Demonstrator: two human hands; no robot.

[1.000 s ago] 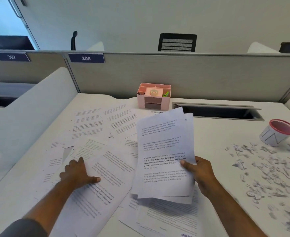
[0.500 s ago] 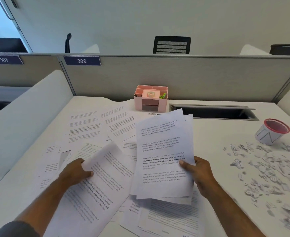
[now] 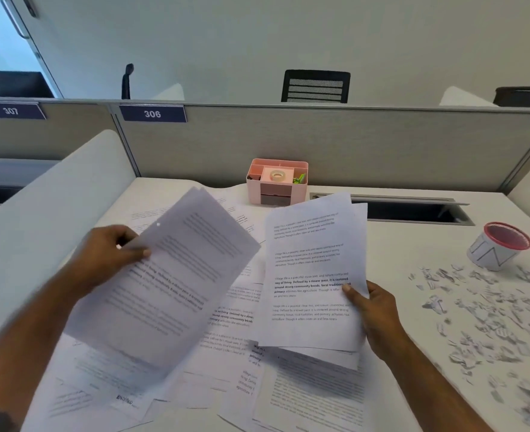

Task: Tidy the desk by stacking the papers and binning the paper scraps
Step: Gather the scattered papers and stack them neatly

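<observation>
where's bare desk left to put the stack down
Bare strip of desk between the held stack, the cable slot and the scraps. Crowded: loose sheets cover the centre and left; scraps fill the right.

Open-plan office: grey cubicle partition [image 3: 335, 145] bearing numbered plates 306 [image 3: 153, 113] and 307 [image 3: 11, 111], mesh-backed office chair [image 3: 315, 86] beyond, pink desk organiser [image 3: 276, 181] on white desk [image 3: 413, 244].

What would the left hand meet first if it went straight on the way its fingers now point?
The left hand points right, holding a sheet. Going on, that sheet would probably meet the stack in the right hand first; depth is unclear.
</observation>
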